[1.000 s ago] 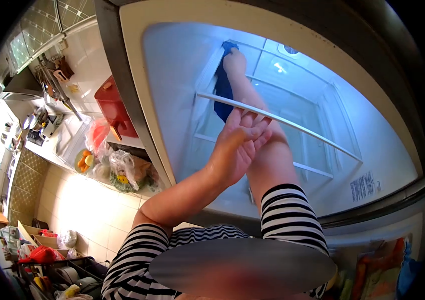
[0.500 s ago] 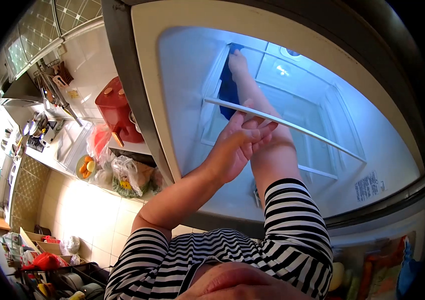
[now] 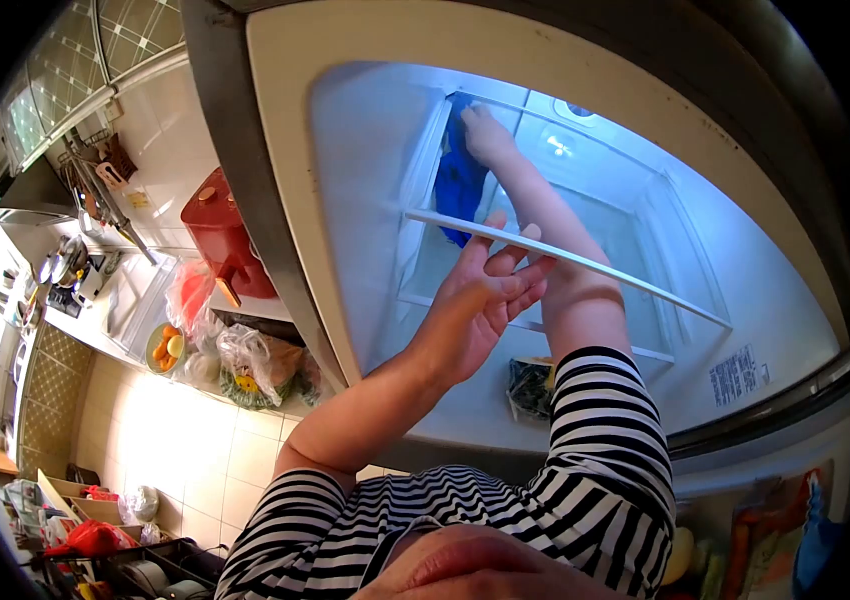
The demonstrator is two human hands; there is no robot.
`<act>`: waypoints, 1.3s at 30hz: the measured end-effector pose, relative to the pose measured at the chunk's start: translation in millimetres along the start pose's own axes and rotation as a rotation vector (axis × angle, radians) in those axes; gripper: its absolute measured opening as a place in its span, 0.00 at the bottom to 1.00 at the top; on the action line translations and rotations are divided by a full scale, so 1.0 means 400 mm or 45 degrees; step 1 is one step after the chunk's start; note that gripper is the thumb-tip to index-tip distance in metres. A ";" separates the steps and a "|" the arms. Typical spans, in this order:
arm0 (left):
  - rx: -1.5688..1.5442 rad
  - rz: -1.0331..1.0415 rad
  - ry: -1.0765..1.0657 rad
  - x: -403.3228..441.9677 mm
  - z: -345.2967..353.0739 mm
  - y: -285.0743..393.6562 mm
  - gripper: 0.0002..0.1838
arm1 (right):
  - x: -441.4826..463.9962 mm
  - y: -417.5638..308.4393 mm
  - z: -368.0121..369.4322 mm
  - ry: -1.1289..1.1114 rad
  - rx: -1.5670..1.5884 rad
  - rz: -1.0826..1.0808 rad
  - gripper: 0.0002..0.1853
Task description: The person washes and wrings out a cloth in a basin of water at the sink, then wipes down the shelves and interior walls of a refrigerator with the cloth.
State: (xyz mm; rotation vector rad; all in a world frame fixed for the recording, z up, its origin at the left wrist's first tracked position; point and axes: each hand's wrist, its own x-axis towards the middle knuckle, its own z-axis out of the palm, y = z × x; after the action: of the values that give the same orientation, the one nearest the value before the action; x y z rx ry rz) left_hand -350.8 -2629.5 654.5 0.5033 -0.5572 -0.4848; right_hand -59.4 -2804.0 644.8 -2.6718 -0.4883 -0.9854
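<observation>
My right hand [image 3: 487,135] reaches deep into the lit fridge compartment, closed on the top of a blue cloth [image 3: 460,185]. The cloth hangs down along the left side of a clear shelf. My left hand [image 3: 480,295] is at the white front edge of the shelf [image 3: 625,270], palm towards me, with its fingers bent around that edge. Part of its grip is hard to make out. The right forearm passes behind the shelf edge.
A dark plastic-wrapped item [image 3: 530,388] lies low in the compartment, beside my right sleeve. The fridge's frame [image 3: 280,200] borders the opening. Left of it stand a red appliance [image 3: 225,235], bagged food [image 3: 255,365] and a bowl of orange and yellow items [image 3: 165,350].
My right hand has shifted slightly right and down, and more of the blue cloth shows. The right arm has swung right, uncovering the dark wrapped item. My left hand's fingers have spread a little.
</observation>
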 end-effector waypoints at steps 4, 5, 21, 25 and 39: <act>0.009 -0.008 -0.008 -0.001 -0.004 -0.005 0.44 | 0.007 -0.024 -0.009 -0.227 -0.068 0.252 0.16; 0.044 0.013 -0.021 -0.001 -0.008 -0.009 0.43 | 0.008 -0.018 0.012 -0.044 0.051 0.168 0.14; -0.152 0.012 -0.050 0.011 -0.017 0.001 0.35 | -0.134 -0.126 -0.105 0.008 0.350 -0.317 0.08; -0.098 0.055 0.010 0.008 0.011 -0.001 0.30 | -0.249 -0.224 -0.226 -0.679 1.801 0.777 0.10; 1.341 0.031 -0.078 -0.161 -0.010 -0.057 0.41 | -0.706 -0.437 -0.542 0.246 2.253 0.878 0.17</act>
State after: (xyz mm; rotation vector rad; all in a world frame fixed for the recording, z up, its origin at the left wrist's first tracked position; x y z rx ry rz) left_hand -402.9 -2610.3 614.9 1.4831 -0.8625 -0.1447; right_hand -455.6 -2782.0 638.4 -0.9519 -0.1504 -0.2239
